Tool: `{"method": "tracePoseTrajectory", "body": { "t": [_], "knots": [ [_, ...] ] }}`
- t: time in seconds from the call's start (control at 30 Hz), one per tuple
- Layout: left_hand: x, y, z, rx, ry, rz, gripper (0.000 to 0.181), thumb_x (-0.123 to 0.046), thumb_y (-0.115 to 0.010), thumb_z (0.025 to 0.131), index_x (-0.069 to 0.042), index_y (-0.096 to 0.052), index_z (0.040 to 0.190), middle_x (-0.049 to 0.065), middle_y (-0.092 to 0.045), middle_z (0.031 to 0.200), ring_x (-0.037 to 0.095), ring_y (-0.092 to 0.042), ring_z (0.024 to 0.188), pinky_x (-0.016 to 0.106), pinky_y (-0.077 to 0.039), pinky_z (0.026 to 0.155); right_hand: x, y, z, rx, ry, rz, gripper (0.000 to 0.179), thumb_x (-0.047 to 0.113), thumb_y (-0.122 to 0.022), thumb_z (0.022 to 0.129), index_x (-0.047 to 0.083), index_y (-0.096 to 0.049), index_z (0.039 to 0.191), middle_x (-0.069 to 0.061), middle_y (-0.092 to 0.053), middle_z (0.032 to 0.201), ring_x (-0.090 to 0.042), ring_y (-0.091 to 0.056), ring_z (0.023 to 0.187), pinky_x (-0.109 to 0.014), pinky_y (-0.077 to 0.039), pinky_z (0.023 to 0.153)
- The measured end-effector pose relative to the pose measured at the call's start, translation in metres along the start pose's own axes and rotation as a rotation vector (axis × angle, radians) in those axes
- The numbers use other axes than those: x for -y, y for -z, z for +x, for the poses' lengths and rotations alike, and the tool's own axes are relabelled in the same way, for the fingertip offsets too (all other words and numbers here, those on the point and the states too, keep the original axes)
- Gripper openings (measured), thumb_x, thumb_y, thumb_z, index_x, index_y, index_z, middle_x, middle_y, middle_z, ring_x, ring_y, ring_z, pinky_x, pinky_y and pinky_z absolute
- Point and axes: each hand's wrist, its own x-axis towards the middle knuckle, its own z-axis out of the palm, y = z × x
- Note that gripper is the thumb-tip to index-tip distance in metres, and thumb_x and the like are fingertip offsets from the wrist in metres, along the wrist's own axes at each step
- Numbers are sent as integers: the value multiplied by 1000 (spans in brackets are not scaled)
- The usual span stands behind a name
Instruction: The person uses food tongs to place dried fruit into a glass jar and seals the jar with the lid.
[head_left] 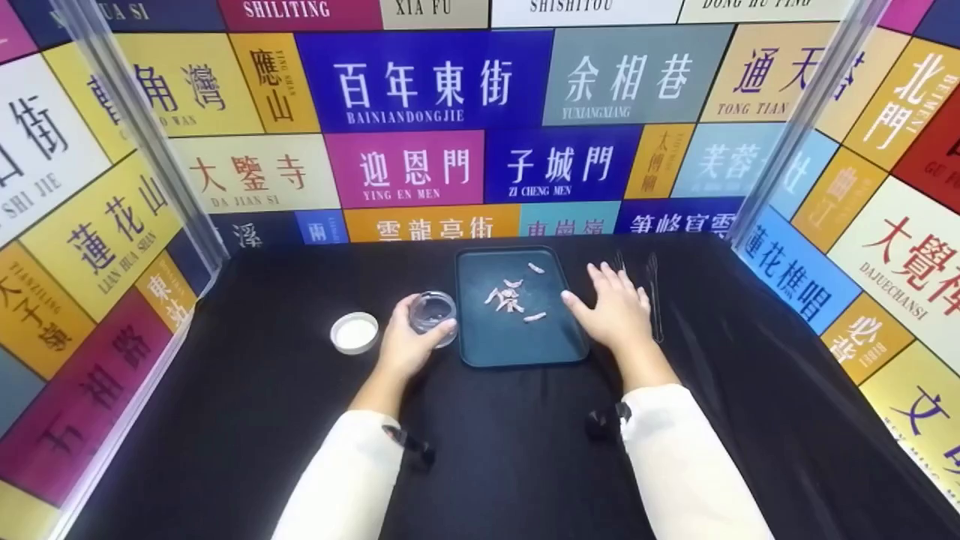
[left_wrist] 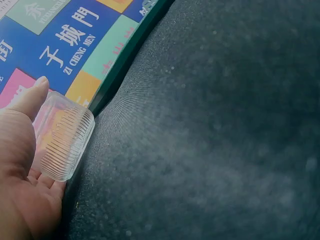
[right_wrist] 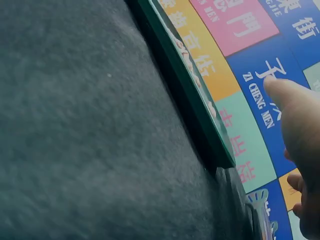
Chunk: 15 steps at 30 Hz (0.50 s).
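Observation:
My left hand (head_left: 409,334) grips a clear round jar (head_left: 433,309) by its side, thumb and fingers around it, just left of the dark green tray (head_left: 480,352). In the left wrist view the jar (left_wrist: 67,142) shows ribbed, see-through walls. Several small pale pinkish pieces (head_left: 510,304) lie scattered on the tray, most of them bunched near its middle. With fingers spread, my right hand (head_left: 619,311) is at the tray's right edge and holds nothing. Clear tongs (head_left: 655,300) are close by that hand, partly hidden behind it; their scalloped tips (right_wrist: 257,197) show in the right wrist view.
A round white lid (head_left: 354,333) rests on the black cloth (head_left: 495,450) left of my left hand. Walls covered in coloured street-name signs (head_left: 420,82) enclose the table at the back and both sides, with transparent corner posts (head_left: 776,127).

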Motion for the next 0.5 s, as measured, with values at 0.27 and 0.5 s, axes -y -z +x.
{"method": "tracePoseTrajectory", "body": {
  "t": [0.27, 0.5],
  "knots": [
    [2, -1, -3, 3, -16, -5, 93, -34, -92, 83, -6, -44, 158, 18, -56, 158, 34, -55, 145, 48, -39, 127, -14, 6, 1, -7, -160, 32, 87, 69, -51, 102, 16, -33, 169, -17, -26, 178, -48, -19, 164, -75, -14, 129],
    [4, 1, -2, 15, -19, 7, 95, -34, -92, 83, -6, -43, 159, 18, -54, 159, 34, -54, 146, 49, -38, 128, -27, 11, 0, -11, -295, 50, 94, 63, -59, 101, 13, -22, 171, -26, -24, 175, -56, -24, 156, -76, -19, 123]
  ]
}}
